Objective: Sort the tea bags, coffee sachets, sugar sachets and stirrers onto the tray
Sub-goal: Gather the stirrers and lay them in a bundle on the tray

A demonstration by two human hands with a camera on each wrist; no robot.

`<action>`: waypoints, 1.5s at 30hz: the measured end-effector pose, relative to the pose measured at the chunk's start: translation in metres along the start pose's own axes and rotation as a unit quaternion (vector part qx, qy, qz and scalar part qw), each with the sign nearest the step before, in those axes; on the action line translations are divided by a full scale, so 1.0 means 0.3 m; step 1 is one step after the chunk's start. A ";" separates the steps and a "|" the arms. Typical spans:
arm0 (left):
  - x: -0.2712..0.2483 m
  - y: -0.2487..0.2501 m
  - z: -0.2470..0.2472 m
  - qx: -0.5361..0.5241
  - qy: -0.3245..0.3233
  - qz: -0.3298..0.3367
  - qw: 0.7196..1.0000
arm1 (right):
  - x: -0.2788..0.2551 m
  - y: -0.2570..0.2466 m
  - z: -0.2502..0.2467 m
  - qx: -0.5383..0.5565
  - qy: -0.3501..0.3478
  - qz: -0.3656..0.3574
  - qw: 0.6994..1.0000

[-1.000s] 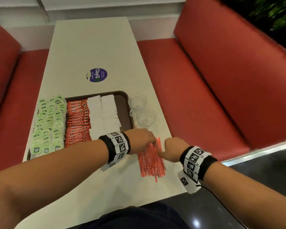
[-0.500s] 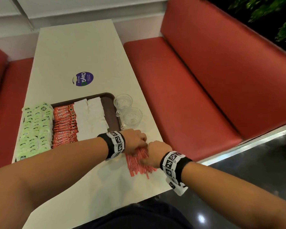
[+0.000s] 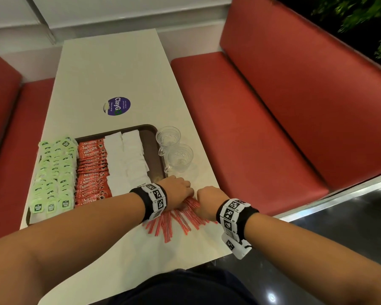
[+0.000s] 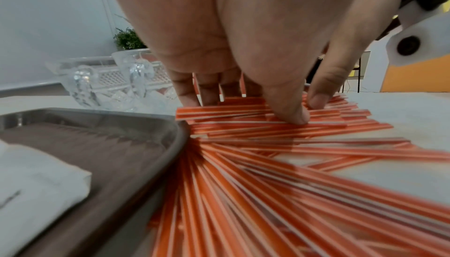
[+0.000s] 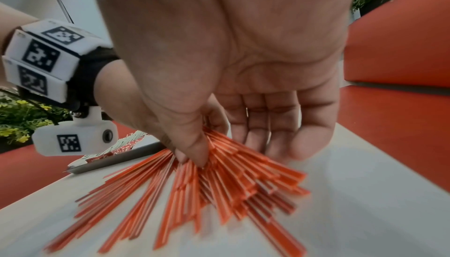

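Head view: both hands meet over a fanned heap of red-and-white stirrers (image 3: pixel 178 219) on the desk (image 3: pixel 110 69) just off the near right corner of the brown tray (image 3: pixel 152 137), which carries green tea bags (image 3: pixel 53 172), Nescafe sachets (image 3: pixel 92 170) and white sugar sachets (image 3: pixel 125 159); two glass cups (image 3: pixel 174 150) stand beside it. Left wrist view: left hand (image 4: pixel 231 39), fingers (image 4: pixel 292 111) straight, tips pressing stirrers flat. Right wrist view: right hand (image 5: pixel 231 68), thumb and curled fingers (image 5: pixel 192 149) pinching the fan's gathered end.
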State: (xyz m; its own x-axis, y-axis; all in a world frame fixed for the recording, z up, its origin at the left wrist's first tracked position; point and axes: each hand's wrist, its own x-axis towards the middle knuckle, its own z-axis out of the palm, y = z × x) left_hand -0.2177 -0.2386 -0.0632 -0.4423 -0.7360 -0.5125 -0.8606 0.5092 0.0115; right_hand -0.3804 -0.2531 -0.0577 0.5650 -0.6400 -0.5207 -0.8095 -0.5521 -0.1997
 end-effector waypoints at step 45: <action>-0.133 0.005 0.054 -0.138 0.036 -0.103 0.984 | 0.032 -0.048 -0.041 -0.014 -0.006 -0.129 0.991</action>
State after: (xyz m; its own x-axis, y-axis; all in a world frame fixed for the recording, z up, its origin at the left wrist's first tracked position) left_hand -0.1972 -0.2015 -0.0567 -0.2593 -0.8457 -0.4664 -0.9653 0.2122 0.1520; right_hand -0.3612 -0.2578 -0.0497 0.7512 -0.4685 -0.4650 -0.6326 -0.7121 -0.3046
